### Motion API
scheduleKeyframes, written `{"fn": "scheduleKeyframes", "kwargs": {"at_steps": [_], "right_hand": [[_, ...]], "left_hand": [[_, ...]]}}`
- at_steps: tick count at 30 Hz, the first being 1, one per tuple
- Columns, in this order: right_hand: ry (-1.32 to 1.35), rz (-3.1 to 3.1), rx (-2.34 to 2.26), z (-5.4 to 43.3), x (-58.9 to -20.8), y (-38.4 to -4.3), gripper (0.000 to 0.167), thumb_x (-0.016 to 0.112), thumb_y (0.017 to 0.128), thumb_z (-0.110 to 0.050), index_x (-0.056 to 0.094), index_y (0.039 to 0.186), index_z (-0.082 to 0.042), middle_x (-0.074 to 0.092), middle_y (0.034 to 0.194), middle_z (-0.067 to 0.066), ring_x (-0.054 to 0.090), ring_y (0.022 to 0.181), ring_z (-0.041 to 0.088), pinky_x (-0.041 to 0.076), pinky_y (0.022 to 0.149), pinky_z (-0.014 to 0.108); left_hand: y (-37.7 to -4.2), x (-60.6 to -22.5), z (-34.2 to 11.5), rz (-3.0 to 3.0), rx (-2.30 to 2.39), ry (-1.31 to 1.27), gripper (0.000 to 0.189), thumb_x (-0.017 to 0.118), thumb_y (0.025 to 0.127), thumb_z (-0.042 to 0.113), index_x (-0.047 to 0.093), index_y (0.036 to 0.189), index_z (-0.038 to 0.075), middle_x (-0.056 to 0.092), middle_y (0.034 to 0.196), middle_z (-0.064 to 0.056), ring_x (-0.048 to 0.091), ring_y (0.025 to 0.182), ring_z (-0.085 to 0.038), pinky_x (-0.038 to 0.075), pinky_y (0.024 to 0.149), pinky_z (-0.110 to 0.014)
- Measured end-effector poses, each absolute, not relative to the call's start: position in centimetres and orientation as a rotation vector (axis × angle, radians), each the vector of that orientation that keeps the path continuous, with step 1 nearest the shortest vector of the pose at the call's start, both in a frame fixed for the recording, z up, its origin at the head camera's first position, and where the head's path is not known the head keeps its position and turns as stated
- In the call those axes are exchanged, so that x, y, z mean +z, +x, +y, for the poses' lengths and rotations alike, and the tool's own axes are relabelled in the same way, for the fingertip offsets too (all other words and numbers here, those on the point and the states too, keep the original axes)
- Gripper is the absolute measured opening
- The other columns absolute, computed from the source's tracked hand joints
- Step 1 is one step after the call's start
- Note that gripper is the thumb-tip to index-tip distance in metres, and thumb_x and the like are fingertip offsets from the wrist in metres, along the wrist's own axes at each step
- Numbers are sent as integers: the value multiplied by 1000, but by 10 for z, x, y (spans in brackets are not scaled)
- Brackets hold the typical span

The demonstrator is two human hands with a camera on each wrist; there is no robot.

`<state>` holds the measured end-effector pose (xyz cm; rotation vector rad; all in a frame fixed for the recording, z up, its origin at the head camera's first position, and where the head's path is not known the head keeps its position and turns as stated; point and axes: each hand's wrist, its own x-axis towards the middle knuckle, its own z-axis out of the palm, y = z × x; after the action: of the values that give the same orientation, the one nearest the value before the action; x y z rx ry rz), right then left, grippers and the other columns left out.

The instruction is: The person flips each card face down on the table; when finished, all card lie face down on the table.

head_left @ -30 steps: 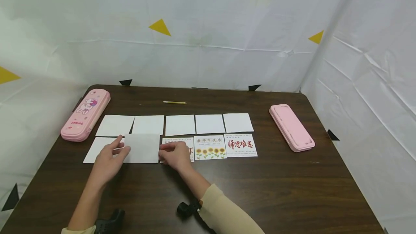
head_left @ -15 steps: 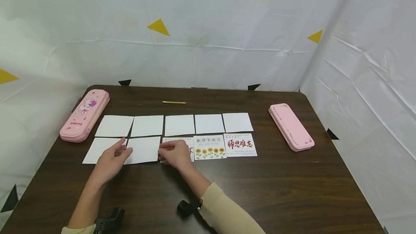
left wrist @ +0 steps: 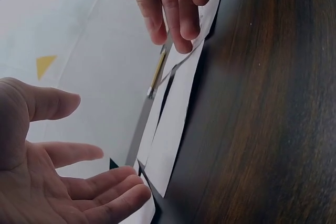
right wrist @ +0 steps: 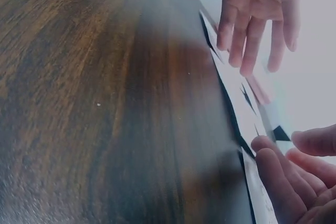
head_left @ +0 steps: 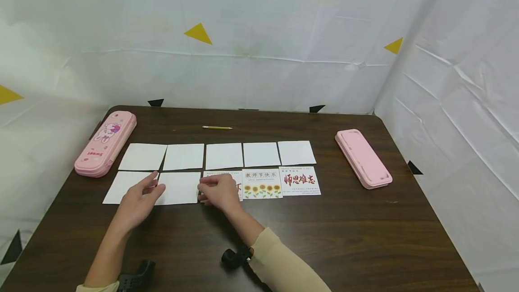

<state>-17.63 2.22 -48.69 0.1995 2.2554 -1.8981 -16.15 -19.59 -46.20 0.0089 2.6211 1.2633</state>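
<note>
In the head view a blank white card lies on the table, second from the left in the near row. My left hand is at its left edge, over the gap to the leftmost near card. The left wrist view shows that hand's fingers extended, with nothing held. At the card's right edge is my right hand, partly covering a printed card. Its fingers look relaxed in the right wrist view, pinching nothing. Further right lie a sunflower card and a red-lettered card.
Several blank cards form the far row. Behind them lies a yellow pencil. Pink pencil cases stand at both sides, a decorated one left and a plain one right. A white sheet rises behind the table.
The blank card between my hands was held slightly raised one second ago; it has come down flat, and the fingers have let it go. Both hands have hardly moved.
</note>
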Motion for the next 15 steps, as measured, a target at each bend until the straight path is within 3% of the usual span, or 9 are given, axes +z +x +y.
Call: {"fn": "scheduleKeyframes", "kwargs": {"at_steps": [9, 15], "right_hand": [[212, 2114, -2051, 60, -480, -177, 27, 71, 87, -6, 70, 110, 7, 73, 92, 18, 73, 75, 31, 59, 62, 41], [256, 2228, -1950, 104, -474, -172, 25, 68, 89, -3, 69, 110, 10, 73, 91, 20, 73, 77, 29, 59, 63, 37]], "left_hand": [[-150, -462, -170, 2682, 1393, 150, 57, 52, 102, 33, 39, 149, 1, 50, 139, -26, 50, 124, -43, 42, 97, -61], [-142, -463, -136, 2583, 1418, 230, 54, 55, 101, 28, 43, 147, 2, 54, 137, -22, 54, 121, -37, 44, 97, -56]]}}
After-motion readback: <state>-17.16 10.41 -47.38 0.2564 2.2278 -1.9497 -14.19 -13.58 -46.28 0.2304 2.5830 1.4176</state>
